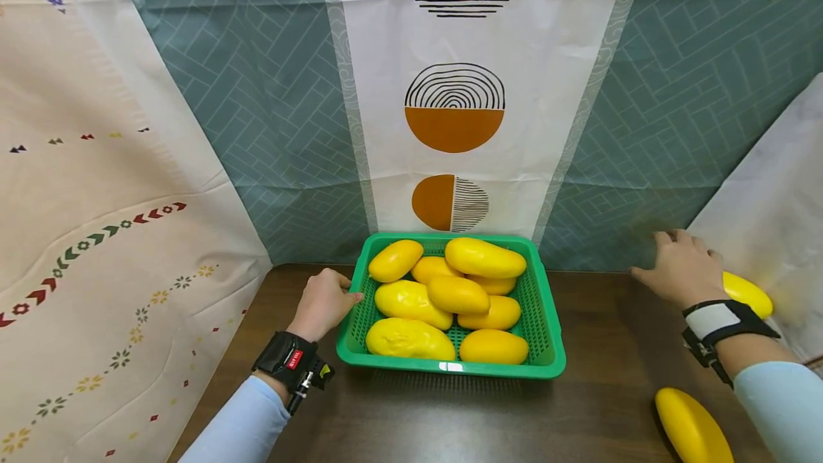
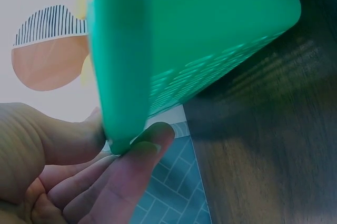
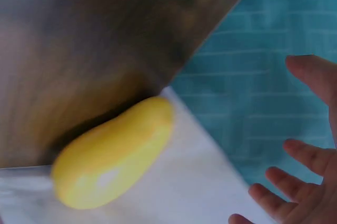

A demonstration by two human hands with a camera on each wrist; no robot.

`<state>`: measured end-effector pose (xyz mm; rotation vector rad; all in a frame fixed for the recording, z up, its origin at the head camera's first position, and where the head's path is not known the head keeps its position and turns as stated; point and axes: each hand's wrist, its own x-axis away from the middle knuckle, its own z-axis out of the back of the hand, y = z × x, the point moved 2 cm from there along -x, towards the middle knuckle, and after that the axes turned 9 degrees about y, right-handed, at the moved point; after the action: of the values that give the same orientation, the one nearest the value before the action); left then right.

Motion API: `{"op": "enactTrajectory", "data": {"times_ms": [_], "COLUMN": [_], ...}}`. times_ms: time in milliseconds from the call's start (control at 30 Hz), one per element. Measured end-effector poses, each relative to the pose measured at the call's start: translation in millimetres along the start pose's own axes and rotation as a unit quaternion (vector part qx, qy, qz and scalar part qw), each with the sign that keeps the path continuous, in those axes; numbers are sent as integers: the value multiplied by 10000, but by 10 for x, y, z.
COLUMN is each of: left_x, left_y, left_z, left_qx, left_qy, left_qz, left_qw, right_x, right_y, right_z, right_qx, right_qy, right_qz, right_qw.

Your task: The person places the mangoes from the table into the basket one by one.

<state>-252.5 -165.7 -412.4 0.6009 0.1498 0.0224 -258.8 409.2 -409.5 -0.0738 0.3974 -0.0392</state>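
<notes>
A green plastic basket (image 1: pixel 450 366) on the dark table holds several yellow mangoes (image 1: pixel 411 338), some stacked on others. My left hand (image 1: pixel 324 302) pinches the basket's left rim; in the left wrist view the thumb lies on one side of the rim (image 2: pixel 121 66) and the fingers on the other. Over the table's back right corner my right hand (image 1: pixel 684 270) hovers with fingers spread, holding nothing. Partly hidden behind that wrist is a mango (image 1: pixel 749 294), seen whole in the right wrist view as a yellow mango (image 3: pixel 113 153) beside the white cloth. Another mango (image 1: pixel 693 426) lies nearer, at the front right.
Patterned blue-green cloth (image 1: pixel 283 91) with a white central panel hangs behind the table (image 1: pixel 398 420). Cream embroidered cloth (image 1: pixel 128 270) borders the left side, and white cloth (image 1: pixel 781 184) the right.
</notes>
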Motion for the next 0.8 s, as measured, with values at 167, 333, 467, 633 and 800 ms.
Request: {"op": "enactTrajectory", "data": {"times_ms": [167,333,467,633,800], "left_x": [2,9,12,5,3], "left_y": [4,9,7,11,16], "left_z": [3,10,15,11,9], "left_qx": [-47,-51,-90,-92,-105], "left_qy": [15,7,19,39,50], "left_qz": [10,23,28,-27,-47], "left_qw": [10000,10000,10000,9999,9999], "right_x": [103,218,286,325,336], "right_y": [314,568,702,834,915], "right_z": [-63,-95,-146,-228,-281], "right_qx": [-131,95,259,297,313], "right_qy": [-239,-403,-646,-840,-915], "right_qz": [-380,-840,-1192,-1418,-1446], "right_qw": [9989,9956,9904,9859,9848]}}
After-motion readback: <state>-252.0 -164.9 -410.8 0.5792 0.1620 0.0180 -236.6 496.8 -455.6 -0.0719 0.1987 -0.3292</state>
